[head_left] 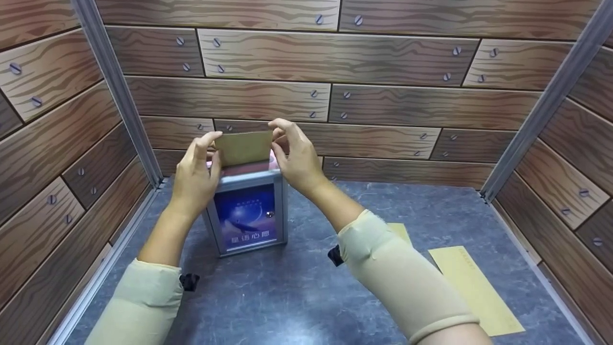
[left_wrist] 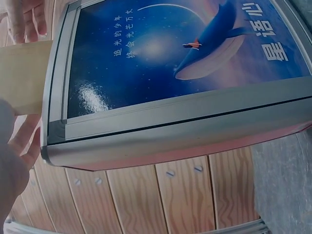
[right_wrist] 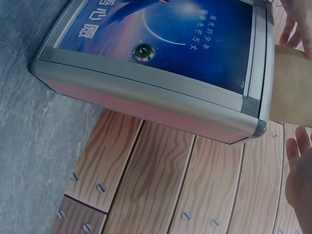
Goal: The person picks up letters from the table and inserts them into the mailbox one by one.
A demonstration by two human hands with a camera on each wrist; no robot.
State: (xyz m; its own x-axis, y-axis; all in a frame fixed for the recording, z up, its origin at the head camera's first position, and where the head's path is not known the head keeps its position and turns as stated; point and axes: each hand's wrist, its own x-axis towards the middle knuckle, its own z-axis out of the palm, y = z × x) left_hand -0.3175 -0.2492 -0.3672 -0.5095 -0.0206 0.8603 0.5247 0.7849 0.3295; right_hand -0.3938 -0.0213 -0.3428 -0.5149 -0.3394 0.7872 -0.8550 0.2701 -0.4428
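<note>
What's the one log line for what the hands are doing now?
left hand: holds envelope, left edge; right hand: holds right edge; envelope: upright at box top; box: on table

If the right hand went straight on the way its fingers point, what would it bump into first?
Most likely the tan envelope, whose edge is right at this hand's fingers, though depth is unclear.

The envelope (head_left: 243, 148), flat and tan, stands on edge at the box's top; whether it enters a slot is unclear. The box (head_left: 246, 218), silver-framed with pink sides and a blue-purple whale-printed front, stands upright on the tabletop (head_left: 268, 292).
</note>
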